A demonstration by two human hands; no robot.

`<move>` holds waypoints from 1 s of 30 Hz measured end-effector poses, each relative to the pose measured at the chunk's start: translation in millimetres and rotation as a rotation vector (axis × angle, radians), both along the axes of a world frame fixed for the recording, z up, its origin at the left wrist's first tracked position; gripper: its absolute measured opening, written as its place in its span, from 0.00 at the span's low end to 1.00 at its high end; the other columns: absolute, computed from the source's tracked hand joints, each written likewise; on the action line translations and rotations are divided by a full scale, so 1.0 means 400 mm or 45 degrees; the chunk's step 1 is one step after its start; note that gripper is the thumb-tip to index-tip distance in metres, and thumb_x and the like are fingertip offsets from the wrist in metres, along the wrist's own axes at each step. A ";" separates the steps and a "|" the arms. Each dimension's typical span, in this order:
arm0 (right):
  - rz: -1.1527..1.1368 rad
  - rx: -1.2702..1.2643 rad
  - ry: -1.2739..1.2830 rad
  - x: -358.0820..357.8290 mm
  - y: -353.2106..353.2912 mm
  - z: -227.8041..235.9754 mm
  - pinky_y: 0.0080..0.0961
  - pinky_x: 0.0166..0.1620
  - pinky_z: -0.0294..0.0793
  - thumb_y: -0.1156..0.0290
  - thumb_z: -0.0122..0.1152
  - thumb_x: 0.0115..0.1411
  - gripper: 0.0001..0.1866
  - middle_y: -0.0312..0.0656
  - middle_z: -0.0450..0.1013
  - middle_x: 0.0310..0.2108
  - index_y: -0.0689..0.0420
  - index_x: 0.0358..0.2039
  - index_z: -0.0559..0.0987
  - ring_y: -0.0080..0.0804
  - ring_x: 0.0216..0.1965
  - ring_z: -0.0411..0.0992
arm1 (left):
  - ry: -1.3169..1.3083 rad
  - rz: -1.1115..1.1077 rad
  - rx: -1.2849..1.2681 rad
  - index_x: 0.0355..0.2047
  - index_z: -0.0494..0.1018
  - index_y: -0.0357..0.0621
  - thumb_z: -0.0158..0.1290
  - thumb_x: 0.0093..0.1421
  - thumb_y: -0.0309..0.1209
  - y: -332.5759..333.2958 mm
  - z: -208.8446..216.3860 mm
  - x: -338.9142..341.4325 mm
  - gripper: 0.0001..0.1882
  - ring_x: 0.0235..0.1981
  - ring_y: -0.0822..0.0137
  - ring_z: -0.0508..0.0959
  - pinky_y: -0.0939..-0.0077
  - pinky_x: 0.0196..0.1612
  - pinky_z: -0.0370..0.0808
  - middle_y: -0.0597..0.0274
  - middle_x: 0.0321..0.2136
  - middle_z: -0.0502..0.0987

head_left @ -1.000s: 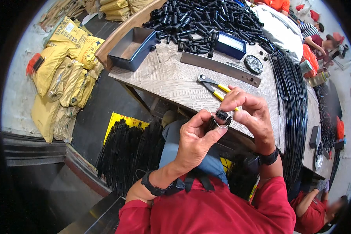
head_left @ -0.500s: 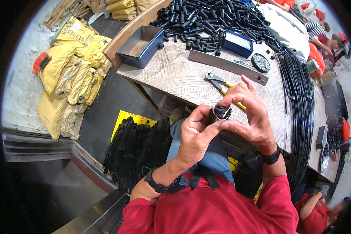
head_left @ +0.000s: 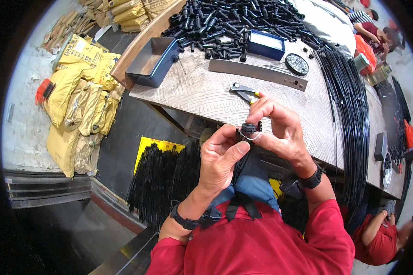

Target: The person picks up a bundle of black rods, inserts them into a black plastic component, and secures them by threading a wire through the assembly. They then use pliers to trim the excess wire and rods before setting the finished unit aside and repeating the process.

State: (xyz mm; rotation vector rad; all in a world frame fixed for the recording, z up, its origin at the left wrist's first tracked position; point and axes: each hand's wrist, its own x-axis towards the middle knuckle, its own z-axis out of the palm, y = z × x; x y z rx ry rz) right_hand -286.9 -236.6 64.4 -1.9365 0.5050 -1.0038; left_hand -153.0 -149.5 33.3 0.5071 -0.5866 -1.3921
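Note:
Over my lap, both hands meet at a small round black part point(head_left: 248, 129). A thin pale loop point(head_left: 251, 137) curves round its lower side, and small dark pieces sit around its edge. My left hand point(head_left: 219, 160) pinches its left side between thumb and fingers. On its other side, the fingertips and thumb of my right hand point(head_left: 280, 130) close on it. Yellow-handled pliers point(head_left: 243, 91) lie on the table just beyond my right hand. Dark rods hang below the part, partly hidden by my left hand.
On the table point(head_left: 179, 98) are a blue open box point(head_left: 153, 62), a heap of black tubular parts point(head_left: 215, 23), a metal bar point(head_left: 257, 74), a smaller blue box point(head_left: 266, 45) and a round dish point(head_left: 297, 64). Long black rods point(head_left: 346, 119) drape over the right edge. Yellow sacks point(head_left: 75, 101) stand left.
My hands have shifted slightly left with the black part still between them. The pale loop now shows more plainly across its lower side. The whole view has moved a little.

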 end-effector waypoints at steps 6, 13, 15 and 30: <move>-0.092 -0.208 0.050 -0.009 0.000 0.007 0.37 0.53 0.53 0.66 0.62 0.42 0.11 0.34 0.70 0.28 0.54 0.27 0.74 0.29 0.33 0.67 | -0.009 0.039 -0.001 0.38 0.68 0.37 0.55 0.49 0.18 -0.005 -0.008 -0.005 0.15 0.33 0.79 0.72 0.88 0.38 0.69 0.64 0.33 0.73; -0.297 -0.496 0.129 0.005 0.025 0.021 0.41 0.54 0.49 0.69 0.61 0.40 0.10 0.33 0.69 0.31 0.50 0.27 0.75 0.32 0.37 0.66 | 0.006 0.086 0.026 0.41 0.68 0.36 0.55 0.49 0.18 0.001 0.000 -0.004 0.17 0.34 0.78 0.72 0.86 0.39 0.70 0.62 0.34 0.73; -0.364 -0.622 0.149 0.014 0.029 0.026 0.42 0.54 0.48 0.70 0.62 0.39 0.11 0.32 0.69 0.30 0.49 0.27 0.75 0.31 0.36 0.66 | 0.002 0.084 0.028 0.41 0.68 0.35 0.55 0.50 0.18 0.001 0.007 -0.003 0.17 0.34 0.77 0.72 0.86 0.40 0.70 0.62 0.34 0.73; -0.248 -0.001 -0.456 0.037 0.075 -0.062 0.34 0.54 0.55 0.68 0.67 0.42 0.25 0.38 0.69 0.36 0.61 0.41 0.71 0.30 0.41 0.65 | -0.111 0.090 -0.094 0.39 0.69 0.34 0.56 0.49 0.19 0.015 0.014 0.003 0.15 0.35 0.78 0.69 0.85 0.41 0.66 0.68 0.31 0.69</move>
